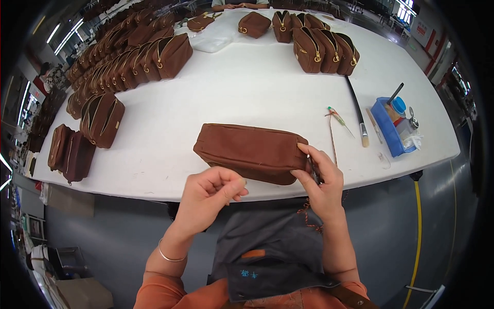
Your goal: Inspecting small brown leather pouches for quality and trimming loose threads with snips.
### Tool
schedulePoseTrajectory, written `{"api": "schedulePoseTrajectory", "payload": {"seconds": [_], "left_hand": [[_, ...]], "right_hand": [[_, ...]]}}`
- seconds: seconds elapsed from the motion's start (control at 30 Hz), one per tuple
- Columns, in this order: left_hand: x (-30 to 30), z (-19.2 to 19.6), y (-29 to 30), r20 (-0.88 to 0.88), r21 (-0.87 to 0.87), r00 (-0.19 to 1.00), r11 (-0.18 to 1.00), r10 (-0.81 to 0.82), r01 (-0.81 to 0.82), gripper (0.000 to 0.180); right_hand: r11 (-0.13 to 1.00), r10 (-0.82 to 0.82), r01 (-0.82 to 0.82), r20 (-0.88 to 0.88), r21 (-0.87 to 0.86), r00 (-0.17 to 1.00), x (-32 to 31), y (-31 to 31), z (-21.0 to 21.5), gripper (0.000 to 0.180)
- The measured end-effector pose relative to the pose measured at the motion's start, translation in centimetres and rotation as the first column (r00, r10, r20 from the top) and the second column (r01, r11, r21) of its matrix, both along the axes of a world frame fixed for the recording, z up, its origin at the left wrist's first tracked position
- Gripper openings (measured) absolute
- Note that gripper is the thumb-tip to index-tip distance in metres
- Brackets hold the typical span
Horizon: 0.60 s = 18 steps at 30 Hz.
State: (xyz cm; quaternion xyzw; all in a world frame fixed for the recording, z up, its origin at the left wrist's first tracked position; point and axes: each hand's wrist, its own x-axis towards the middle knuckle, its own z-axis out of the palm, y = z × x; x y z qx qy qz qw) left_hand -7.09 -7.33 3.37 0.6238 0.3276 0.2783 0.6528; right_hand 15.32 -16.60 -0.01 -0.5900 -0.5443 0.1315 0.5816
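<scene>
In the head view, directions run from the bag at the centre as on a dial, with twelve at the table's far side. That bag, a long, box-shaped pouch of reddish-brown leather-like material (249, 149), lies near the close edge of a white-covered table (247, 98). At four o'clock, the person's right hand (323, 183) is clamped on the pouch's right end, index finger at the upper corner and thumb at the lower one. A dark, slender object (313, 170) shows within its grasp, too hidden to identify.

At seven o'clock, the left hand (210, 193) is beside the pouch's near side, fingers curled and thumb tip together with them; whether something thin is pinched there cannot be told. A thin silver-coloured bangle (172, 258) circles that wrist.

Just past two o'clock lie a slim green-ended tool (337, 118) and a long black-handled brush with pale bristles (358, 113). Almost at three stands an open blue plastic box (387, 129), holding a blue-lidded container (398, 105) among other items.

Toward one o'clock, three brown bags with gold-coloured zip pulls (327, 51) stand side by side. At twelve, a single brown bag (254, 24) rests beside a crumpled clear plastic sheet (213, 41). From ten to eleven o'clock run packed rows of similar brown bags (128, 64). Around nine, a brown bag with its zip open (103, 121) stands near a dark maroon pouch (78, 156).
</scene>
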Motion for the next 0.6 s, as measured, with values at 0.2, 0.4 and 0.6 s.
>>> {"api": "schedulePoseTrajectory", "payload": {"seconds": [0.2, 0.4, 0.6], "left_hand": [[0.6, -2.0, -0.3, 0.05, -0.16, 0.998, 0.986, -0.037, 0.044, 0.042], [1.2, -3.6, -1.2, 0.104, -0.295, 0.994, 0.956, 0.035, -0.002, 0.039], [0.4, -4.1, -2.0, 0.107, -0.41, 0.994, 0.91, -0.015, 0.058, 0.036]], "right_hand": [[1.0, -0.007, 0.002, 0.173, 0.031, 0.985, -1.1, -1.0, -0.3, 0.048], [0.993, -0.05, 0.021, 0.252, 0.119, 0.966, -2.0, -1.5, -1.1, 0.052], [0.995, -0.04, 0.01, 0.293, 0.103, 0.955, -2.0, -2.6, -1.8, 0.049]]}}
